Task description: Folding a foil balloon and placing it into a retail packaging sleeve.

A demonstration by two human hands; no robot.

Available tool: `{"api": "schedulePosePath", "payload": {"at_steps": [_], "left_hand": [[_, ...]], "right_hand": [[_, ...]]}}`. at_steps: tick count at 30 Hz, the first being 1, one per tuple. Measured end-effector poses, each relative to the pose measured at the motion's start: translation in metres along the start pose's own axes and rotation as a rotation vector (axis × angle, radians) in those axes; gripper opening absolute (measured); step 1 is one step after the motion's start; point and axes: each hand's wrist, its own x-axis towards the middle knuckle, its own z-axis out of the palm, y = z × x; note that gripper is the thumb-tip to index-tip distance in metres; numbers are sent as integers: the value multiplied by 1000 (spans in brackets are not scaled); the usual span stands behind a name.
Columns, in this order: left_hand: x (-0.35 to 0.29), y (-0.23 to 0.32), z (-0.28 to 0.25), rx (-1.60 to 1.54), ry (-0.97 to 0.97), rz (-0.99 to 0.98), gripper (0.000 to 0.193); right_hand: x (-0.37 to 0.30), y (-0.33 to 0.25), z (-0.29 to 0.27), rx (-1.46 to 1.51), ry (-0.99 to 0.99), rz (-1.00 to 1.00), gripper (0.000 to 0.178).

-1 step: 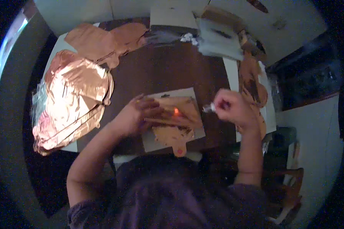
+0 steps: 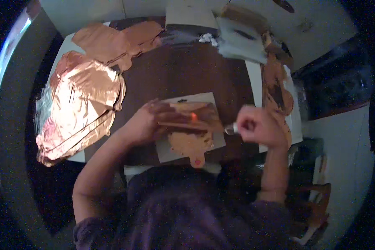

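In front of me a folded copper-coloured foil piece [image 2: 190,141], like a flat foil balloon, lies on a white sheet [image 2: 164,155]. Its rounded tab with a reddish dot points toward me. My left hand [image 2: 148,121] rests on the left part of its fold, fingers stretched out across it. An orange glint shows on the foil beside those fingertips. To the right of the sheet, my right hand [image 2: 254,125] is closed on a small white object [image 2: 233,128] with a shiny, clear-looking end. The object is too blurred to name, and its end is near the foil's right edge.
A large pile of shiny copper foil pieces [image 2: 85,89] covers the table's left side, with more foil [image 2: 112,41] behind. Small white bits [image 2: 208,39] and a clear plastic bag [image 2: 241,46] lie at the back. More foil [image 2: 275,83] lies along the right. A chair [image 2: 316,204] stands lower right.
My right hand has come slightly down and to the right with the small white object. My left hand stays on the foil. The whole view has shifted slightly.
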Motion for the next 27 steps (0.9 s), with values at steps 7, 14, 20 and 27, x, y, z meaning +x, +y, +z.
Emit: {"api": "schedulePosePath", "payload": {"at_steps": [7,14,20,27], "left_hand": [[16,18,-3,-259,12,-129,29],[8,26,-9,-41,117,46,25],[8,30,-10,-78,86,56,27],[9,52,-24,-234,-46,-151,29]], "right_hand": [[-11,-20,102,-219,340,-97,13],[-36,13,130,-356,241,-61,66],[-63,7,148,-487,189,-154,65],[-31,7,144,-276,477,-265,23]]}}
